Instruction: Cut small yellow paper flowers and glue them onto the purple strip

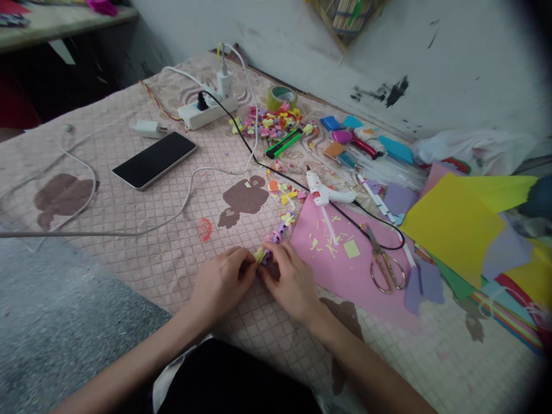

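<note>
Flower strip [279, 232] is found on the quilted cloth [207, 195] directly before the wearer, its near end between the two hands and its far end lying out toward the glue gun. By the left hand [224, 279], fingers curled, a yellow flower [259, 255] is pinched at the strip's near end; by the right hand [293, 282], the purple band is gripped between thumb and forefinger. Exact fingertip contact is partly hidden. The opposed grip is judged to be used so that the small piece is steadied while being pressed. Just beyond the right hand, a pink sheet [340, 293] is laid, probably to catch scraps; on it are noted yellow offcuts, a yellow square [351, 248] and scissors [383, 267]. The glue gun [321, 192] is rested at its upper edge, presumably for short reach. Farther out, loose flowers [269, 122] are heaped beside a green cutter [283, 144]. A power strip [207, 113] is set farther back, apparently so that plugs are kept off the working area.
</note>
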